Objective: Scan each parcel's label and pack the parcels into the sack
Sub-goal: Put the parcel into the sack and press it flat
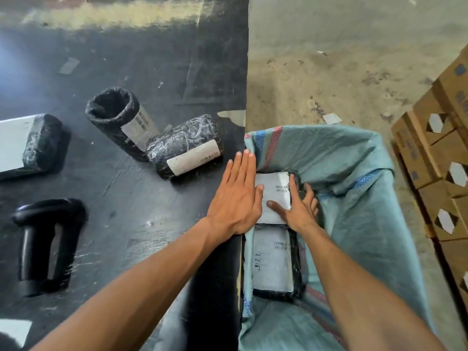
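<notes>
A pale green woven sack (354,173) hangs open beside the black table's right edge. Inside it lie two flat black parcels with white labels, one nearer me (272,262) and one farther (274,191). My right hand (296,206) grips the farther parcel, thumb on its label and fingers around its right edge. My left hand (238,196) hovers flat with fingers spread at the table edge, beside that parcel's left side. On the table stand an upright black cylindrical parcel (119,117), a wrapped parcel (187,145) leaning against it, and another parcel (27,143) at the far left.
A black handheld scanner (43,244) lies on the black table (126,72) at the left. Stacked cardboard boxes (440,153) stand on the concrete floor (342,59) to the right of the sack.
</notes>
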The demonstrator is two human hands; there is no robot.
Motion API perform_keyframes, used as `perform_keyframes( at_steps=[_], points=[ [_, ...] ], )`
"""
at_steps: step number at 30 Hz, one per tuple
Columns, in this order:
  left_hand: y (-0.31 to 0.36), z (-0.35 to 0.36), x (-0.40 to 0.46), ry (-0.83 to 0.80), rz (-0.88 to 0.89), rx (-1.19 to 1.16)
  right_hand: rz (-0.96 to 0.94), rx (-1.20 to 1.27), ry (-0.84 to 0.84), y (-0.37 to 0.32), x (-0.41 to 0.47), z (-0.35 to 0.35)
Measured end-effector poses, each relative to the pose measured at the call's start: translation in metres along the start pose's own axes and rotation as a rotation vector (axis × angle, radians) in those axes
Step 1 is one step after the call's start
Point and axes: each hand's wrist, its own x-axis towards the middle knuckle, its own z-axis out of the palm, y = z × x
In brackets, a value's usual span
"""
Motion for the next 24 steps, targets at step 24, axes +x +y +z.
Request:
perform_keyframes(
  at_steps=[24],
  points=[
    [-0.002,0.001,0.000,-0.043,-0.020,0.000,-0.026,-0.466,-0.058,-0.014,-0.026,0.021]
  ],
)
